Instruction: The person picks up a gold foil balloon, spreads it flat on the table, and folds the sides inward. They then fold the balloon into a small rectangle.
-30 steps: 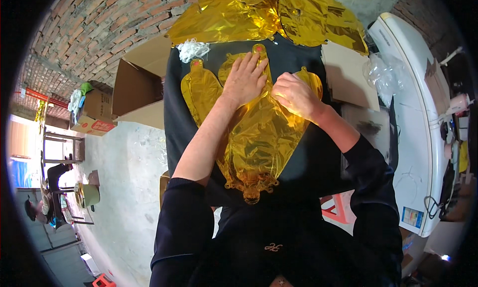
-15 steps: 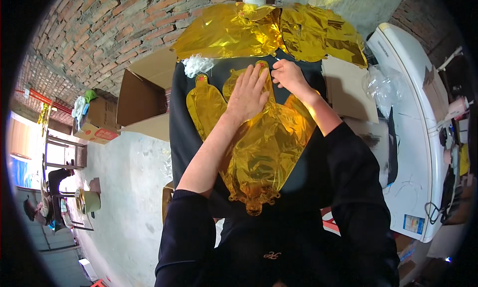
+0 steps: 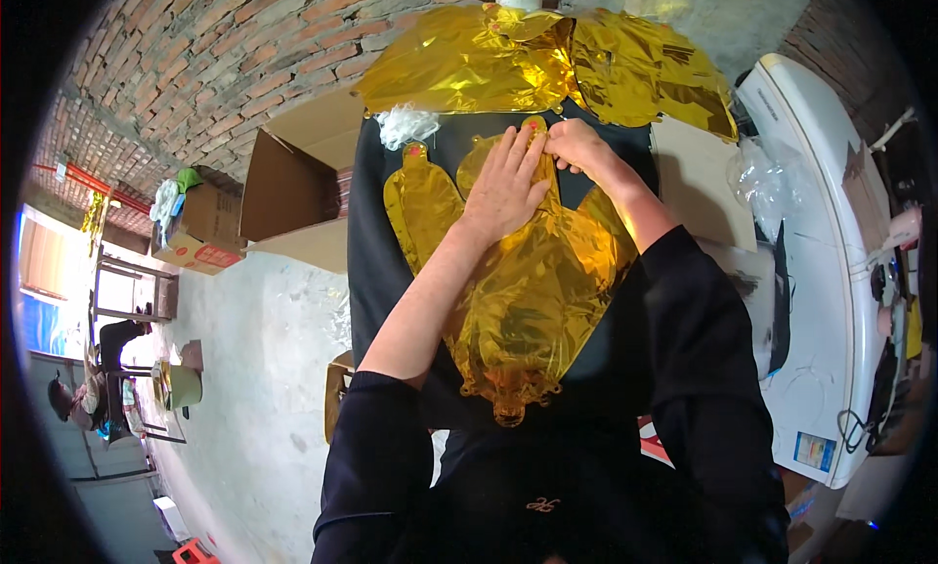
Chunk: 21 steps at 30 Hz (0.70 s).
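cardboard box [image 3: 293,188]: stood open at 9 o'clock of the work surface, flaps out, within reach.
white string wad [image 3: 407,126]: lay at 11 o'clock of the balloon, beside the pile.
black work surface [image 3: 376,271]: dark cloth under the balloon, gave a flat bed for pressing.
gold foil balloon [image 3: 528,300]: flat, uninflated, centre of surface, neck at 12 o'clock.
left hand [image 3: 506,185]: open, palm down, pinning the foil flat.
right hand [image 3: 578,146]: fingers pinched on the balloon's top tip at 12 o'clock.
gold foil pile [image 3: 547,61]: stacked at 12 o'clock, beyond the hands.
white appliance [image 3: 821,271]: stood at 3 o'clock.

Right hand [image 3: 578,146] moved from gold foil balloon's [image 3: 528,300] middle to far tip, pinching beside left hand [image 3: 508,185].
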### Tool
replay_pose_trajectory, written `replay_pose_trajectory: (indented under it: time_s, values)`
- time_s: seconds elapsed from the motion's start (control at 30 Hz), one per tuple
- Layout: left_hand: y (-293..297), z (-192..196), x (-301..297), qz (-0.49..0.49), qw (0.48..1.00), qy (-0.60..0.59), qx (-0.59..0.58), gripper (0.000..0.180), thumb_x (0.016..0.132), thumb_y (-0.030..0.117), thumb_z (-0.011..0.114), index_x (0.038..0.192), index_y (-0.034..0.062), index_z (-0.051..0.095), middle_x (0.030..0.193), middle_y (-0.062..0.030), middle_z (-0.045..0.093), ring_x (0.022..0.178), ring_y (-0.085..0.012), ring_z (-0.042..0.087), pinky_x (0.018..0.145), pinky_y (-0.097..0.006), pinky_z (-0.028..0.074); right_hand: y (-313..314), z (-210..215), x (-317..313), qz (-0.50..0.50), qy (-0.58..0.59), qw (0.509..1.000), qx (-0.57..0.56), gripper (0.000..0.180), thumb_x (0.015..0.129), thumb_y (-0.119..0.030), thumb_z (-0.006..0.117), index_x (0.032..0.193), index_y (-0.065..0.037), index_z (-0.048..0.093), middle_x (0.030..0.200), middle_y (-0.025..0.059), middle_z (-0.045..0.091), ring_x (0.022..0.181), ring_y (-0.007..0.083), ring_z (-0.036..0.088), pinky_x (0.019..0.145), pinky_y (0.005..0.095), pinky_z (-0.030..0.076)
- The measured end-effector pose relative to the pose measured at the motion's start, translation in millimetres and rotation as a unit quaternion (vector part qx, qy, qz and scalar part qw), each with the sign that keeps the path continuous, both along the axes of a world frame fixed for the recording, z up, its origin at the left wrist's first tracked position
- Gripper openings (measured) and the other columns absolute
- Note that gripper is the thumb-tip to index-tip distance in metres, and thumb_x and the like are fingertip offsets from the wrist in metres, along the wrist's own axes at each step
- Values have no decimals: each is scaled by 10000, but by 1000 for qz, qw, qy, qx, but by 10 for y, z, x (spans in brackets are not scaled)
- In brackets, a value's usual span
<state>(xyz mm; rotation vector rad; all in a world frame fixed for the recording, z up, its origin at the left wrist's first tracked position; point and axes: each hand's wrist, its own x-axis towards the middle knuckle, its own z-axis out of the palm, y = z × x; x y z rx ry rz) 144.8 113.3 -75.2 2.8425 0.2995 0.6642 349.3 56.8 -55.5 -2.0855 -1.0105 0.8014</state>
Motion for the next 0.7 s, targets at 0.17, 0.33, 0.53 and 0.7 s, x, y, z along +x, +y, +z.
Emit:
replay_pose_trajectory:
  time_s: [0.17, 0.33, 0.53, 0.7]
  values:
    - [56, 23, -27, -12, 999, -33, -31, 690, 1080, 411, 522, 1639, 68, 310, 1687, -184, 312, 1579, -417, 235, 1286, -494, 240, -23, 82, -98, -6, 5, 999, -31, 222, 919, -254, 721, 868, -40, 695, 727, 52, 685, 577, 169, 635, 506, 334, 480]
    - [48, 164, 24, -27, 993, -19, -110, 672, 1083, 441, 526, 1614, 57, 375, 1658, -186, 376, 1576, -402, 253, 1285, -486, 240, -95, 22, -8, -1, -11, 1000, 11, 296, 899, -280, 749, 810, -5, 682, 663, 119, 696, 516, 223, 650, 519, 381, 527]
    - [172, 318, -68, -27, 992, -78, -96, 619, 1055, 428, 581, 1499, 1, 514, 1572, -238, 471, 1523, -444, 332, 1268, -510, 264, -131, 37, -30, -4, -13, 1000, 4, 360, 923, -347, 764, 770, -34, 675, 632, 90, 678, 528, 187, 639, 543, 373, 517]
    - [141, 351, -179, -10, 974, -36, -224, 553, 1082, 388, 553, 1486, 11, 549, 1620, -223, 435, 1583, -375, 266, 1279, -459, 259, -200, 29, 115, 15, -28, 999, 11, 406, 908, -377, 789, 716, -60, 623, 614, 72, 670, 554, 163, 645, 552, 366, 496]
